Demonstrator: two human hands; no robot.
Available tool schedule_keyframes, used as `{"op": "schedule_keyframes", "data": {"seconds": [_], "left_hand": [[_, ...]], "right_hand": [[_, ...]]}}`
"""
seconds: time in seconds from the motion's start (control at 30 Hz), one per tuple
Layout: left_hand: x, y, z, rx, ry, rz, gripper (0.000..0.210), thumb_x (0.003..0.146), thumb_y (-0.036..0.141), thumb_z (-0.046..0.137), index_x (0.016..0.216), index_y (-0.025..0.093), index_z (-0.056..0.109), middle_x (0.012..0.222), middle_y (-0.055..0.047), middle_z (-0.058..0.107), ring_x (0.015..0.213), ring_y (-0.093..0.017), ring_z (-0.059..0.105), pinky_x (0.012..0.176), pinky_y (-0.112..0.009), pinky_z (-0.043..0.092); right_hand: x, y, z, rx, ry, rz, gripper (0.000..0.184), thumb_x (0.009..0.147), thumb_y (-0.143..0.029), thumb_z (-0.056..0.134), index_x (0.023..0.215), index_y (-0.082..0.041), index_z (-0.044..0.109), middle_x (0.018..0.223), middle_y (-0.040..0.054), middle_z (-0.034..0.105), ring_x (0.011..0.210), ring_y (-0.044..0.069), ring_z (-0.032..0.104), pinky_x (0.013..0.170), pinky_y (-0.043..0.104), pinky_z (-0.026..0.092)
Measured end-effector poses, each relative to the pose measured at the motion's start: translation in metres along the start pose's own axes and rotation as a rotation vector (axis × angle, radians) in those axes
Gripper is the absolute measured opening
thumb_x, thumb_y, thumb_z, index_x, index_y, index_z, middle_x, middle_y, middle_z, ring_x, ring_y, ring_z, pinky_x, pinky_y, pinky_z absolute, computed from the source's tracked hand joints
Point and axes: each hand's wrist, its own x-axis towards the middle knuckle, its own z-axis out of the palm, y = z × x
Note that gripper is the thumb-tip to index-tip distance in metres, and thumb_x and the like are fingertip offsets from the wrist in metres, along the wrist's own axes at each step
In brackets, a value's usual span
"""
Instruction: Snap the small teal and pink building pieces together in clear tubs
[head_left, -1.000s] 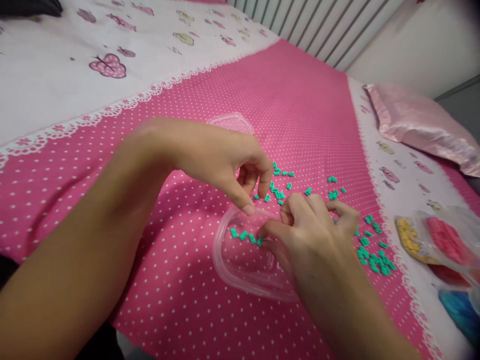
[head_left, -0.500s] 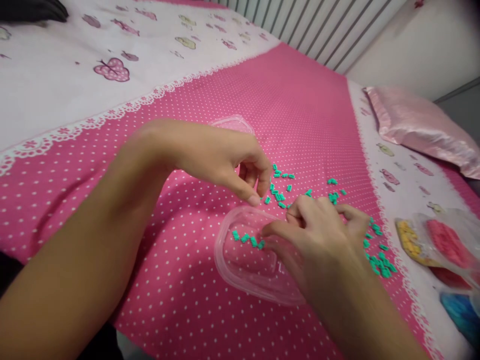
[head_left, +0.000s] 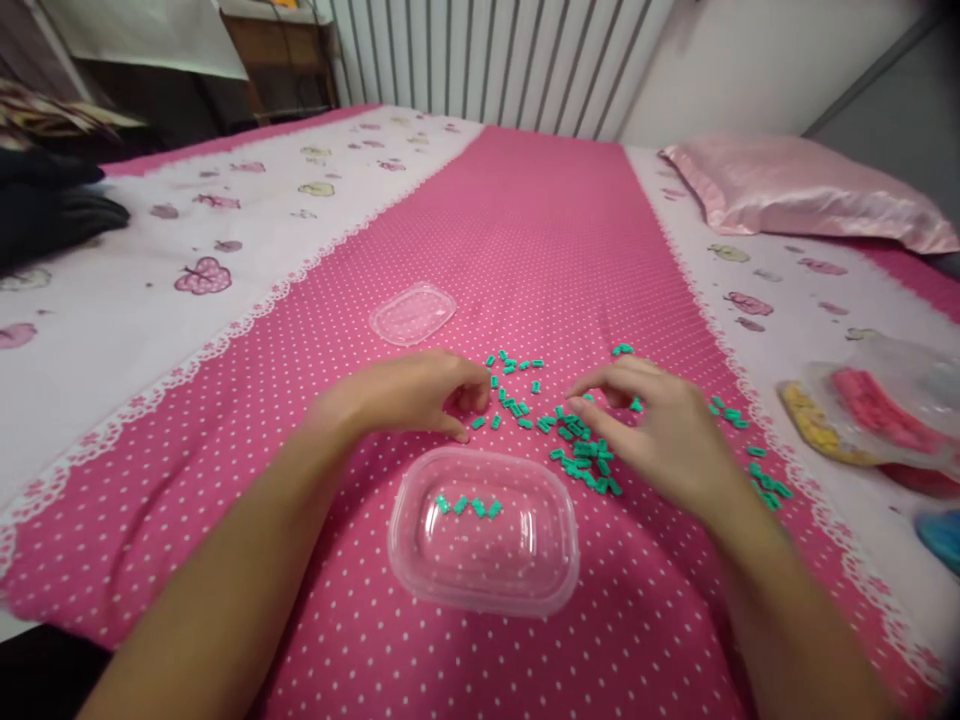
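Small green pieces [head_left: 589,450] are lying scattered across a white-dotted pink bedspread [head_left: 337,620], bright, blocky and mostly oblong, some showing a paler or hollow-looking face; the thickest cluster is sitting just beyond the right corner of a clear container [head_left: 559,545]. Within that container's rounded rim, a short zigzag row [head_left: 478,507] of the same green is gleaming beside patches of reflected light, though from where I am standing I cannot tell whether its bits are linked. The person's two hands are staying apart from each other. The left hand [head_left: 424,390] is curling its fingers with the thumb spread away from them, beside the loose pieces' left edge. The right hand [head_left: 671,430] is bringing thumb and forefinger close together by the heap; whether they are pinching a piece, I cannot tell. A shallow clear lid [head_left: 412,312] is lying beyond the left hand, while yellow pieces [head_left: 817,425] and pinkish-red pieces [head_left: 885,405] are resting in clear packaging far to the right.
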Motion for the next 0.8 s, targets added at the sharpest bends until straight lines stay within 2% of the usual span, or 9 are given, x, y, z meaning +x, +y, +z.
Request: {"op": "schedule_keyframes", "data": {"seconds": [0.13, 0.2, 0.3, 0.4, 0.53, 0.6, 0.8], "left_hand": [[0.006, 0.005, 0.004, 0.045, -0.015, 0.009, 0.005, 0.084, 0.019, 0.063, 0.087, 0.020, 0.067, 0.078, -0.001, 0.069, 0.066, -0.013, 0.061, 0.058, -0.024, 0.039], [0.003, 0.007, -0.001, 0.020, -0.011, 0.015, 0.010, 0.090, 0.026, 0.063, 0.092, 0.020, 0.070, 0.081, -0.002, 0.072, 0.069, -0.013, 0.063, 0.061, -0.024, 0.042], [-0.008, 0.011, -0.014, -0.060, 0.111, 0.035, 0.020, 0.093, 0.038, 0.068, 0.097, 0.020, 0.074, 0.085, -0.001, 0.075, 0.072, -0.012, 0.063, 0.064, -0.023, 0.045], [-0.018, 0.020, -0.021, -0.190, 0.226, 0.078, 0.022, 0.087, 0.040, 0.077, 0.100, 0.021, 0.074, 0.083, 0.000, 0.076, 0.073, -0.012, 0.065, 0.065, -0.023, 0.047], [-0.020, 0.031, -0.016, -0.387, 0.122, 0.126, 0.040, 0.082, 0.029, 0.082, 0.116, 0.020, 0.062, 0.085, 0.001, 0.077, 0.077, -0.014, 0.073, 0.065, -0.021, 0.050], [-0.018, 0.034, -0.012, -0.436, 0.074, 0.134, 0.042, 0.084, 0.023, 0.079, 0.119, 0.021, 0.057, 0.084, 0.002, 0.077, 0.077, -0.013, 0.074, 0.065, -0.021, 0.051], [-0.014, 0.035, -0.008, -0.391, 0.061, 0.184, 0.040, 0.085, 0.015, 0.073, 0.119, 0.022, 0.054, 0.086, 0.004, 0.079, 0.077, -0.012, 0.072, 0.065, -0.020, 0.046]], "right_hand": [[0.003, -0.002, 0.006, 0.039, -0.014, 0.015, 0.010, 0.086, -0.014, 0.066, 0.084, -0.021, 0.073, 0.077, 0.0013, 0.065, 0.075, 0.018, 0.060, 0.072, 0.032, 0.044], [0.002, -0.008, 0.001, 0.068, 0.016, -0.004, 0.010, 0.087, -0.013, 0.067, 0.086, -0.021, 0.073, 0.078, 0.0007, 0.067, 0.076, 0.017, 0.062, 0.072, 0.032, 0.045], [-0.002, -0.025, -0.005, 0.142, 0.065, -0.083, 0.012, 0.090, -0.014, 0.069, 0.097, -0.023, 0.074, 0.087, 0.0001, 0.073, 0.083, 0.017, 0.067, 0.077, 0.032, 0.049], [-0.008, -0.046, -0.004, 0.143, 0.086, -0.210, 0.017, 0.093, -0.015, 0.069, 0.105, -0.025, 0.075, 0.098, 0.0001, 0.076, 0.090, 0.016, 0.069, 0.080, 0.030, 0.051], [-0.016, -0.065, 0.002, -0.020, 0.107, -0.330, 0.010, 0.096, -0.017, 0.068, 0.098, -0.023, 0.077, 0.090, -0.0005, 0.076, 0.083, 0.017, 0.066, 0.075, 0.031, 0.047], [-0.020, -0.068, 0.003, -0.100, 0.110, -0.359, 0.010, 0.097, -0.019, 0.067, 0.093, -0.021, 0.076, 0.087, -0.0005, 0.077, 0.079, 0.018, 0.065, 0.074, 0.033, 0.043], [-0.031, -0.075, 0.000, -0.222, 0.071, -0.283, 0.008, 0.094, -0.019, 0.069, 0.090, -0.022, 0.075, 0.078, -0.0014, 0.074, 0.071, 0.019, 0.061, 0.071, 0.034, 0.038]]}}
